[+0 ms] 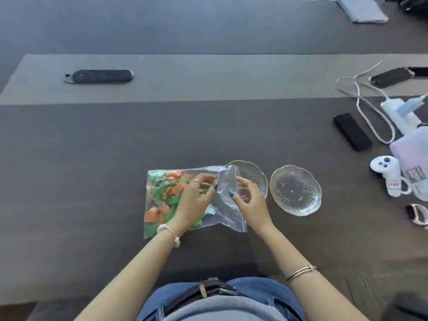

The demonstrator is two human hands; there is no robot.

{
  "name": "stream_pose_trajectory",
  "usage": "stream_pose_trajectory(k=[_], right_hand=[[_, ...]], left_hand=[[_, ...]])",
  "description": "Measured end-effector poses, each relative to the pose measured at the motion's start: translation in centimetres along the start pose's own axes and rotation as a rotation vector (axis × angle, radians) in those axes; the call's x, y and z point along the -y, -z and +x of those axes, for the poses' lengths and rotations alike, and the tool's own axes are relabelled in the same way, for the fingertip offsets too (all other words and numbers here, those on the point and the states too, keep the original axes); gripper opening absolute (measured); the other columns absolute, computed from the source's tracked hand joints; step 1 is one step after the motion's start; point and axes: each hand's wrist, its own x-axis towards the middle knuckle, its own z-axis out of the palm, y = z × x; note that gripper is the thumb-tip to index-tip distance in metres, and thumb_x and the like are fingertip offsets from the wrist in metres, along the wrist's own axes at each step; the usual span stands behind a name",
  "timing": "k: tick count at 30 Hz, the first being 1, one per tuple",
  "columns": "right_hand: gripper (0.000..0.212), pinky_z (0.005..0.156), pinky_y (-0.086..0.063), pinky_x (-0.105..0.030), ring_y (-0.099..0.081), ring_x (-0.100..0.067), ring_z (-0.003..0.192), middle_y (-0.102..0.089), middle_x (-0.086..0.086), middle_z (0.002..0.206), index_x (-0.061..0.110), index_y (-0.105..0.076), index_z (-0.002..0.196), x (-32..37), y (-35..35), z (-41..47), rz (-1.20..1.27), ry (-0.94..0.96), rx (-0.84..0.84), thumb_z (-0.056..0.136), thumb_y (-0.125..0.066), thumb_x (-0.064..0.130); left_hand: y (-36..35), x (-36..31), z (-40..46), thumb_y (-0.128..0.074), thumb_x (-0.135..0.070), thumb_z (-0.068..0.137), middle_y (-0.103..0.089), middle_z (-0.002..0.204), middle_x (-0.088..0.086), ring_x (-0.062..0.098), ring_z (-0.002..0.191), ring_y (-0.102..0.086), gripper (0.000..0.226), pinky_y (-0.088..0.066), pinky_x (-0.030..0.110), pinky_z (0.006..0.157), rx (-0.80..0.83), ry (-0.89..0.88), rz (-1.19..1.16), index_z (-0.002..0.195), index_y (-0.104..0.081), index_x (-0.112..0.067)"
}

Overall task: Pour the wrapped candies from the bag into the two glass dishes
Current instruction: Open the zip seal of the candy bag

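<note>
Lying flat: clear bag | green, orange candies inside

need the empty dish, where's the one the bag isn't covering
In the head view it sits right of centre on the table, the right dish, beside the bag-covered dish.

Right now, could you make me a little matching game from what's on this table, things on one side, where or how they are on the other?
Things:
1. plastic bag
2. right-hand glass dish
3. left-hand glass dish
4. black phone

States:
A. empty, fully uncovered
B. lying flat, holding green and orange candies
C. partly covered by the bag's open end
D. far right, beside a white cable

Pairs: 1-B, 2-A, 3-C, 4-D
</note>
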Motion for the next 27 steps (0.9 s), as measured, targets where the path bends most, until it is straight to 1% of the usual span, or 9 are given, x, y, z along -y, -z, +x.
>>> stream_pose_trajectory(k=[3,6,7,9,11,15,20,23,27], right_hand=[[0.042,0.083,-0.043,-0.025,-0.058,-0.016,0.090,-0.059,-0.011,0.117,0.015,-0.056,0.119,-2.0,0.4,1.1,-0.194,-0.261,0.010,0.078,-0.064,0.017],[0.038,0.084,-0.043,-0.030,-0.061,-0.026,0.100,-0.065,-0.010,0.112,0.012,-0.058,0.116,-2.4,0.6,2.8,-0.321,-0.394,0.097,0.079,-0.060,0.019],[0.031,0.081,-0.043,-0.031,-0.061,-0.027,0.099,-0.067,-0.009,0.105,0.014,-0.062,0.109,-2.3,0.5,3.6,-0.355,-0.405,0.119,0.078,-0.059,0.020],[0.004,0.067,-0.041,-0.030,-0.056,-0.027,0.080,-0.062,-0.005,0.078,0.017,-0.061,0.075,-1.5,0.4,5.0,-0.407,-0.411,0.176,0.074,-0.059,0.021],[0.016,0.057,-0.036,-0.028,-0.049,-0.021,0.060,-0.053,-0.003,0.059,0.017,-0.055,0.057,-1.2,0.3,6.0,-0.328,-0.451,0.244,0.071,-0.062,0.020],[0.008,0.043,-0.028,-0.017,-0.038,-0.009,0.042,-0.048,-0.005,0.057,0.012,-0.062,0.066,-0.8,1.0,6.4,-0.066,-0.597,0.365,0.073,-0.059,0.008],[0.011,0.053,-0.043,-0.014,-0.057,-0.010,0.060,-0.062,0.000,0.066,0.017,-0.061,0.072,-0.8,1.8,5.2,0.120,-0.472,0.309,0.081,-0.061,0.010],[0.014,0.048,-0.044,-0.012,-0.061,-0.007,0.053,-0.066,-0.004,0.066,0.014,-0.064,0.071,-0.7,1.8,4.4,0.177,-0.413,0.292,0.082,-0.062,0.006],[0.016,0.047,-0.045,-0.015,-0.057,-0.010,0.047,-0.066,-0.010,0.062,0.011,-0.065,0.064,-0.3,1.9,4.6,0.181,-0.375,0.280,0.077,-0.062,0.002]], left_hand=[[-1.5,1.2,0.6,-0.052,-0.010,0.085,-0.068,0.109,0.006,0.020,0.099,-0.062,0.025,-0.047,0.030,0.091,0.142,0.142,0.211,0.108,-0.062,-0.012],[-3.1,1.6,1.1,-0.049,-0.009,0.086,-0.065,0.117,0.009,0.022,0.101,-0.061,0.029,-0.045,0.029,0.093,0.234,0.211,0.259,0.112,-0.061,-0.011],[-3.5,1.5,1.4,-0.049,-0.011,0.086,-0.064,0.118,0.009,0.022,0.102,-0.060,0.029,-0.044,0.029,0.092,0.249,0.211,0.274,0.113,-0.060,-0.011],[-4.1,1.2,2.0,-0.049,-0.012,0.087,-0.062,0.119,0.009,0.022,0.102,-0.059,0.030,-0.043,0.028,0.090,0.251,0.202,0.309,0.115,-0.060,-0.011],[-4.7,0.8,2.5,-0.049,-0.014,0.087,-0.063,0.114,0.010,0.023,0.098,-0.059,0.029,-0.043,0.028,0.085,0.213,0.209,0.336,0.113,-0.061,-0.010],[-5.5,0.7,3.3,-0.050,-0.021,0.087,-0.066,0.106,0.009,0.020,0.090,-0.061,0.026,-0.045,0.029,0.081,0.153,0.261,0.328,0.106,-0.065,-0.010],[-5.8,0.2,3.9,-0.056,-0.029,0.086,-0.071,0.088,0.003,0.010,0.075,-0.058,0.025,-0.038,0.016,0.063,0.058,0.291,0.247,0.092,-0.071,-0.010],[-5.8,-0.3,4.2,-0.063,-0.035,0.079,-0.071,0.082,0.002,0.014,0.076,-0.063,0.025,-0.045,0.023,0.067,-0.023,0.321,0.235,0.088,-0.069,-0.012],[-5.4,-1.0,4.5,-0.069,-0.040,0.072,-0.067,0.073,-0.002,0.015,0.073,-0.065,0.029,-0.050,0.029,0.068,-0.013,0.302,0.258,0.086,-0.064,-0.015]])
